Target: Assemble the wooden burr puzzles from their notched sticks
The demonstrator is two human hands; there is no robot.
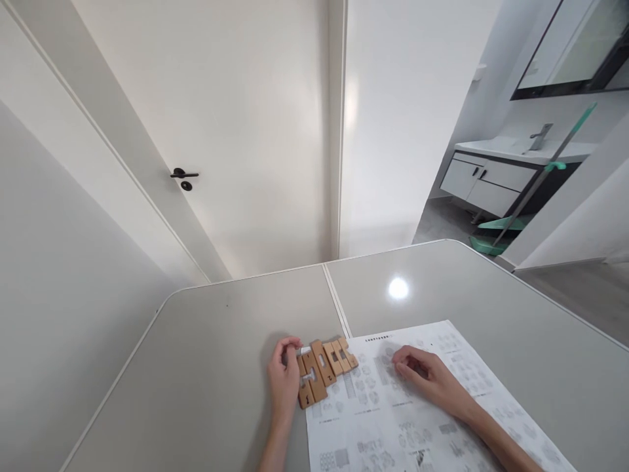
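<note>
A group of notched wooden pieces is set side by side on the upper left corner of a printed sheet, which is laid on the grey counter. Dark markings are borne by several of the pieces, and a "2" can be made out on one near the middle. The pieces at the left are toned a darker brown than those at the right, and openings are cut through some of them.

The left hand is placed just beside the left end of the group, with its fingers curled toward the thumb; whether a piece is touched or pinched by it cannot be told. The right hand is held over the upper middle of the sheet, well apart from the wood. Its fingers are loosely bent, a gap is left between thumb and fingers, and nothing is seen to be gripped.

Small grey figures are printed in rows across the sheet, but the text is too small to be read. The counter is crossed by a pale seam, and a bright light is reflected on its surface to the right of that line.
</note>
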